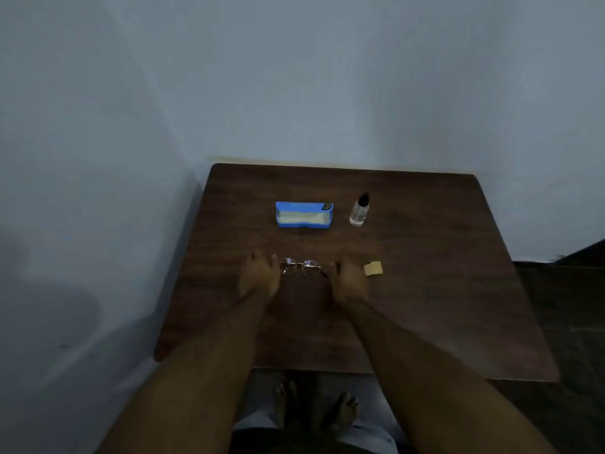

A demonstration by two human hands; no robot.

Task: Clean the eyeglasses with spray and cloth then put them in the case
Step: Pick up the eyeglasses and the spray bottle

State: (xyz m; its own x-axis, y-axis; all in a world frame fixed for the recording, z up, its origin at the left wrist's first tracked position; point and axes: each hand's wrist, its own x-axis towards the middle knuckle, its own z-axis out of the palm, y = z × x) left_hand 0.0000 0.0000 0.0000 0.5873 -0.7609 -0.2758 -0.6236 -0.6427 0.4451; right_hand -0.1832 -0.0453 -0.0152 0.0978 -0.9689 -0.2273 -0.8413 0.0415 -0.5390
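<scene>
— Where are the hands?

— Both forearms reach forward over the near edge of the table [425,290], palms down. The left hand [258,276] and the right hand [348,281] lie low over the wood on either side of the glasses [300,267].

— Do they hold the glasses?

— The left hand's fingers are loosely spread and point ahead, with the thumb just beside the left lens, and it grips nothing that shows. The right hand's fingers curl down at the end of the right temple. That part is blurred, so I cannot tell whether they pinch it.

— And the glasses?

— Flat on the table, mid-way between the hands, lenses toward the far side.

— The rest?

— The case [304,215] lies open farther back, the bottle [359,211] stands upright just right of it, and the cloth [373,268] is just beside the right hand.
</scene>
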